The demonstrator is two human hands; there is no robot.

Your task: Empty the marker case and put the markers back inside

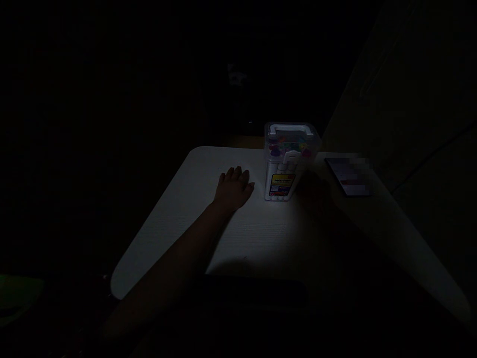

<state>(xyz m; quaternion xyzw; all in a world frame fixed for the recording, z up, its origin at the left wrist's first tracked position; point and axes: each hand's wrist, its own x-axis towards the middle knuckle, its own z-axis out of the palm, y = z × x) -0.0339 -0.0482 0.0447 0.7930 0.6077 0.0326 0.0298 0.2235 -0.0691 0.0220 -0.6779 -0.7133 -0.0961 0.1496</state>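
A clear plastic case of markers [282, 171] stands upright on the white table [175, 214]. It has a white handle on top, a white front latch and a yellow and dark label; colourful marker ends show through its upper part. My left hand [233, 191] lies palm down on the tabletop to the left of the case, apart from it, fingers stretched out and holding nothing. Close to the right side of the case is my right hand [315, 194], deep in shadow. Its fingers are too dark to make out, so whether it touches the case cannot be seen.
A flat device with a lit, blurred screen [348, 176] lies on the table's right side. Beyond the right edge runs a thin dark cable [428, 158]. A green object [18, 296] shows dimly at the lower left. The surroundings are very dark.
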